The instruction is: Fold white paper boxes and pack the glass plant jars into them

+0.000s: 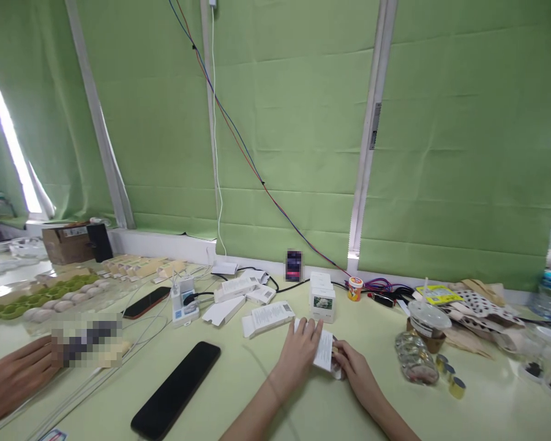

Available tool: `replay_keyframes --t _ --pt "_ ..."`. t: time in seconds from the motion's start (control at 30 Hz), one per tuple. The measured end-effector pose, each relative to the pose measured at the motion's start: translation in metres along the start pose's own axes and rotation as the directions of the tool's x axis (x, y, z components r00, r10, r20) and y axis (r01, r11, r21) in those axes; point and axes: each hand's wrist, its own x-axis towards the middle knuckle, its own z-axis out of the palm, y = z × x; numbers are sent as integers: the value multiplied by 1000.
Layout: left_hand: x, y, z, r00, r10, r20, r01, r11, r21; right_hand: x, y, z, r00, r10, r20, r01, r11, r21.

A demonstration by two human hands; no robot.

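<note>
A small white printed carton (323,351) is between my hands, low over the table in front of the stacked boxes. My left hand (303,344) lies over its left end, fingers bent around it and covering that part. At the other end, my right hand (351,365) pinches the carton's edge between thumb and fingers. Something greyish shows along the carton's lower right side, too small to make out. Just beyond my left hand stands a short row of white boxes (323,306), the front one bearing a flower picture.
Several flattened white cartons (269,318) lie left of my hands, near a power strip (183,303) and a black phone (177,389). Another person's hand (22,373) is at far left, by egg trays (50,300). Wrapped items (416,358) and gold-rimmed caps (457,387) sit right.
</note>
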Motion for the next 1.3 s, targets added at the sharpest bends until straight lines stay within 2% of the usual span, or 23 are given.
replay_keyframes --t 0.13,0.27,0.37,0.43,0.47,0.5,0.53,0.57,0.6,0.63,0.67,0.7,0.73,0.77,0.8,0.87,0.9,1.0,1.07,1.17,1.3 --pt "0 -12 1 997 -77 -7 76 990 -122 5 13 -15 999 36 21 -36 999 17" --pt "-1 -22 -4 996 -89 25 90 995 -47 11 26 -33 996 47 75 -55 993 106" --pt "-2 -32 -15 980 -192 48 192 981 1 15 34 -40 996 78 44 -83 987 140" --pt "-2 -39 -23 957 -289 32 291 953 -84 17 39 -43 996 92 2 -92 989 117" --pt "-2 -41 -26 941 -338 11 334 925 -182 17 41 -43 995 95 -25 -93 992 90" --pt "-2 -43 -29 921 -390 -9 367 874 -318 17 42 -44 994 92 -57 -89 995 52" --pt "-3 -43 -30 895 -445 -14 384 787 -482 17 43 -44 993 78 -93 -78 997 2" --pt "-3 -41 -31 871 -490 20 380 649 -659 16 43 -44 991 52 -126 -60 996 -59" --pt "-3 -38 -30 855 -508 100 363 449 -816 15 42 -43 988 15 -155 -35 991 -129" --pt "-4 -34 -30 851 -476 222 349 195 -917 13 40 -42 983 -31 -179 -5 980 -198" --pt "-5 -28 -28 854 -382 352 349 -80 -934 11 36 -40 977 -79 -199 24 965 -263" --pt "-5 -21 -26 858 -244 451 365 -328 -871 9 31 -38 969 -122 -215 48 947 -319" --pt "-6 -14 -24 860 -101 501 385 -517 -765 6 25 -35 960 -158 -230 65 928 -366" --pt "-7 -7 -22 859 10 511 397 -642 -655 3 17 -31 950 -194 -245 81 911 -405" --pt "-7 0 -20 861 76 504 395 -725 -565 -1 9 -27 938 -236 -254 105 891 -441" --pt "-7 11 -17 868 117 483 361 -815 -453 -8 -7 -18 899 -367 -239 211 841 -498" --pt "-8 15 -15 870 112 480 341 -840 -421 -11 -14 -13 862 -458 -218 292 800 -525" --pt "-7 22 -11 868 52 494 275 -879 -390 -20 -28 0 703 -708 -71 526 585 -618" --pt "-7 25 -10 864 -5 503 223 -892 -393 -23 -33 7 620 -784 22 590 447 -672" --pt "-7 26 -9 857 -63 512 179 -894 -410 -25 -36 13 582 -811 59 586 369 -721" --pt "-7 28 -11 856 -98 507 160 -883 -440 -23 -36 15 578 -815 45 568 362 -739"
